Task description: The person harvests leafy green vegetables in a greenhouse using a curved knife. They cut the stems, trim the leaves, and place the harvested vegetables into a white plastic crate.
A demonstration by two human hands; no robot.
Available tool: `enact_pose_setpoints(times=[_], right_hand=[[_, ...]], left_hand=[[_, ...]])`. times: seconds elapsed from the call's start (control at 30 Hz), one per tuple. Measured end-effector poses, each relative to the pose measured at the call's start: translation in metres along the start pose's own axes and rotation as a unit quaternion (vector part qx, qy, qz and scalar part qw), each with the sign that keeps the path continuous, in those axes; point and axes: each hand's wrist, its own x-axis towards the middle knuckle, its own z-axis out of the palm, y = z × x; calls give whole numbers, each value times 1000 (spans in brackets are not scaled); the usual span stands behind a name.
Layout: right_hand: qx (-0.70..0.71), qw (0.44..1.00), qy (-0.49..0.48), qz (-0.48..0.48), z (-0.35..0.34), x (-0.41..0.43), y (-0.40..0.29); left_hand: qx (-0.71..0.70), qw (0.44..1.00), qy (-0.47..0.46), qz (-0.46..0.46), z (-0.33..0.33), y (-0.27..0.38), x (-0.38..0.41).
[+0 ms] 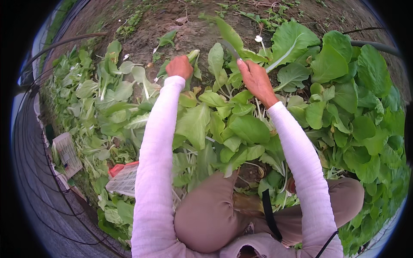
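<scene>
Near the top centre, my left hand (179,67) is closed around a small leafy green plant (193,55), whose pale tip and leaves stick out beyond the fist. My right hand (257,79) grips a knife, its handle hidden in the fingers. The curved grey blade (230,49) points up and left, beside a long upright green leaf (229,32). Leafy greens (250,129) grow below and between both forearms. A large leaf with a white midrib (292,46) lies just right of the knife hand.
A white plastic crate (124,180) with a red bag or liner (121,168) stands left of my arm, another white crate (68,154) farther left. Cut leaves lie at left; dense greens (367,129) stand at right. Bare soil (193,32) spans the top, with dark hoses (376,45) at the sides.
</scene>
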Motion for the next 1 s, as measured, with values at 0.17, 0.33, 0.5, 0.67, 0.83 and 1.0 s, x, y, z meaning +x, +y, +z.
enact_pose_setpoints(times=[0.17,0.33,0.5,0.67,0.83,1.0], right_hand=[[38,999,23,21,-26,-28,6],[58,997,45,9,-34,-46,18],[288,955,53,33,-52,-74,-24],[379,909,136,-108,-104,-120,-88],[335,914,146,-175,-176,-194,-118],[252,919,225,-204,-225,-272,-110]], left_hand=[[-89,992,-44,-76,3,1,5],[-528,822,-173,-124,-12,-26,-37],[-715,666,-205,61,-96,-23,-107],[-711,622,-263,195,-153,11,-150],[-655,612,-332,295,-205,93,-212],[-474,681,-341,442,-248,166,-285]])
